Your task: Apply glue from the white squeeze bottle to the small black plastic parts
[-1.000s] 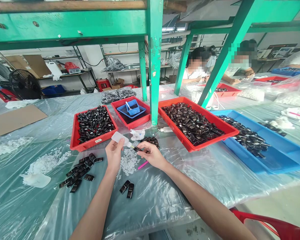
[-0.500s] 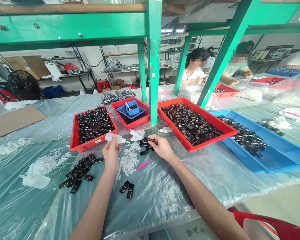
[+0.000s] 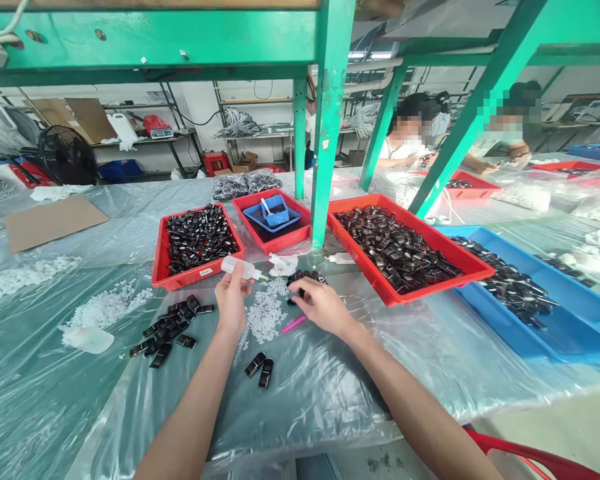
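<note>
My left hand (image 3: 231, 301) is closed around a clear squeeze bottle (image 3: 240, 268), whose thin tip points right over a pile of small white plastic pieces (image 3: 265, 312). My right hand (image 3: 323, 307) hovers at a small heap of black plastic casings (image 3: 307, 275), with thumb and fingertips apart; its palm side is partly hidden. A pink stick (image 3: 293, 325) lies just below that hand. Two more black casings (image 3: 260, 369) rest apart, nearer to me. To the left of my left hand is a looser group of black casings (image 3: 170, 327).
Red trays of black casings stand at left (image 3: 200, 272) and right (image 3: 410, 293), with a blue tray (image 3: 575, 313) beyond. A smaller red tray (image 3: 275, 245) holds a blue tray. A green post (image 3: 325, 147) rises between them. Another bottle (image 3: 341, 258) lies behind. People sit across the table.
My right hand has come away slightly from the casings, its fingers spreading. The left hand still holds the bottle. The whole view has shifted, so the scene sits further right.
</note>
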A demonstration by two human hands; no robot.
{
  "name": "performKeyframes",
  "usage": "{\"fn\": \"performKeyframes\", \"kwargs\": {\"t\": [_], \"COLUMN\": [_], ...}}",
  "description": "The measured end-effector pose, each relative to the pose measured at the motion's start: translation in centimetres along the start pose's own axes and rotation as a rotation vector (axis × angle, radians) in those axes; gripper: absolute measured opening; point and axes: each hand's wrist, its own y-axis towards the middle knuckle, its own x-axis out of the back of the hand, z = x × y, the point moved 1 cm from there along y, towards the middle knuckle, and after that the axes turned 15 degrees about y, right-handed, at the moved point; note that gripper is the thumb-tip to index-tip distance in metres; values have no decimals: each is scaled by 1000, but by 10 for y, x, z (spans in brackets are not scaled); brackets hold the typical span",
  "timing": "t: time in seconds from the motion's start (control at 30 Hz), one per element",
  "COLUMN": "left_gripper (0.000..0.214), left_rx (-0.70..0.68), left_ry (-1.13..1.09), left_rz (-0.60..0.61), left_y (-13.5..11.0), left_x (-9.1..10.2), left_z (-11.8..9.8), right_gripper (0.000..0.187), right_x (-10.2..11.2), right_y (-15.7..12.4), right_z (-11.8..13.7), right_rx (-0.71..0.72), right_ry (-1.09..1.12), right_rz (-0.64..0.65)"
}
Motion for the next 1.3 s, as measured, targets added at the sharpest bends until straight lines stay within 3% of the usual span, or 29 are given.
{"fn": "performKeyframes", "kwargs": {"t": [0.13,0.23,0.37,0.47,0.63,0.83,1.0,1.17,1.3], "left_gripper": [42,43,43,41,41,42,42,41,40], "left_rx": [-22,-37,-24,-5,3,10,15,8,3], "left_ry": [-6,-12,-32,-39,-41,-23,-17,-7,-5], "left_rz": [5,11,11,13,1,1,-2,25,28], "left_y": [-1,1,2,0,-1,-1,-2,-2,-2], "left_x": [0,0,0,0,0,-1,-1,-1,-1], "left_z": [0,0,0,-1,-3,-3,-1,2,3], "right_gripper": [12,17,24,17,16,18,29,43,40], "right_x": [-27,-41,-46,-44,-37,-28,-26,-25,-26], "right_y": [-14,-24,-27,-24,-18,-8,2,6,5], "right_z": [30,41,42,41,35,17,9,7,6], "right_rx": [115,101,25,1,12,-112,-105,-290,-319], "right_ry": [125,130,29,23,183,396,608,987,1043], "right_rz": [337,558,656,667,582,248,-5,-36,-1]}}
